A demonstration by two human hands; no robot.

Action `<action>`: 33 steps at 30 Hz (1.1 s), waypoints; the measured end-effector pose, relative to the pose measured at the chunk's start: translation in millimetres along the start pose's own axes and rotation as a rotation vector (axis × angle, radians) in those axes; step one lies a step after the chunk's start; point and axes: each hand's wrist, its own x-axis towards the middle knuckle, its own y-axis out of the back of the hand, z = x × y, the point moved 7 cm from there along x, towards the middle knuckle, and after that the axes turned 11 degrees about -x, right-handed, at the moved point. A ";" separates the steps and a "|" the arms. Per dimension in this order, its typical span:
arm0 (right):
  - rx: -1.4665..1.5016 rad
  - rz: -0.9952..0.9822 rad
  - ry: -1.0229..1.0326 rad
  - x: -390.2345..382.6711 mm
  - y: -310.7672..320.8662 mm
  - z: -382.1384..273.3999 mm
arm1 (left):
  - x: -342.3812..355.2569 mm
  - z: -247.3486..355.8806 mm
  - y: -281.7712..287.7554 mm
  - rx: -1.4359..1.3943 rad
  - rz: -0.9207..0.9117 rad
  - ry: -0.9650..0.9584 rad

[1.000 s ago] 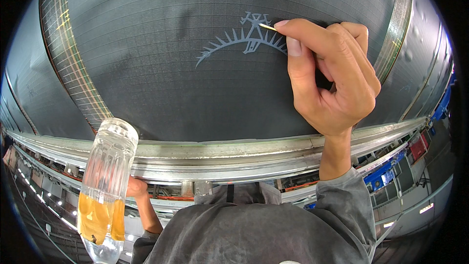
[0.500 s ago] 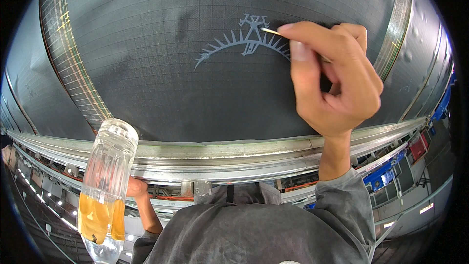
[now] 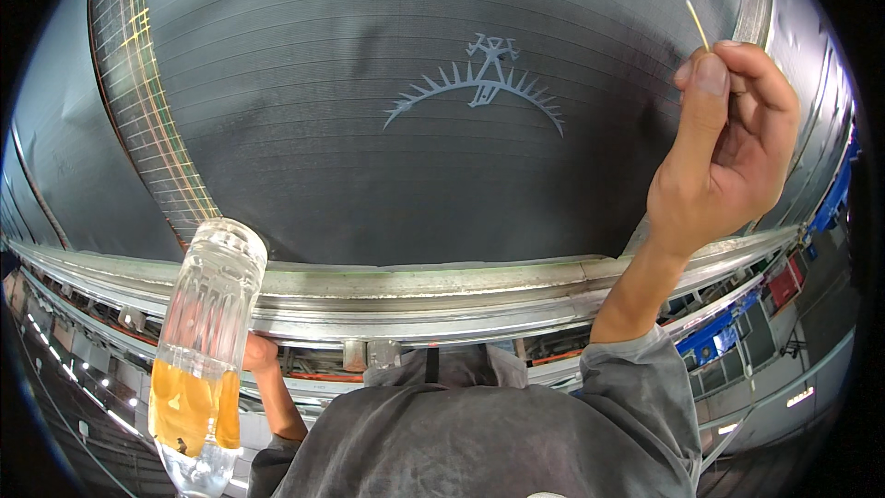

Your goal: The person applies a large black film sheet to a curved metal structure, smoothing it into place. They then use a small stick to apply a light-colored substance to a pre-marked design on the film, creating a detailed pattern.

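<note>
My right hand [image 3: 724, 143] is raised over the right part of a dark grey woven sheet [image 3: 369, 194]. Between thumb and forefinger it pinches a thin pale stick [image 3: 698, 26] with a whitish tip pointing up and away. To the left of that hand, apart from it, a light blue-grey motif [image 3: 479, 83] lies on the sheet: a spiked arc with an angular figure above. A clear ribbed plastic bottle [image 3: 207, 304] with an orange label stands out at lower left. My left hand [image 3: 260, 352] is mostly hidden behind the bottle; whether its fingers grip it does not show.
A pale metal rail [image 3: 442, 284] runs along the sheet's near edge. A band of crossed yellow and orange threads [image 3: 138, 46] borders the sheet at left. Beyond the rail lie machine parts, a blue unit [image 3: 714, 341] at lower right and rows of lights at lower left.
My right hand has lifted off the motif and moved right with the stick, which now points up. The motif's right end has come into sight. The bottle and left hand look almost unchanged.
</note>
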 end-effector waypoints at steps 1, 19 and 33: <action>-0.019 -0.025 -0.004 0.6 0.2 1.9 | -0.3 0.4 -0.1 0.003 -0.001 -0.010; 0.172 -0.295 -0.186 -4.9 -8.4 -5.0 | -10.1 8.3 -3.4 0.391 -0.113 -0.301; -0.143 -0.200 0.093 -2.1 -7.8 -21.6 | -11.5 -9.2 6.7 0.035 -0.003 -0.056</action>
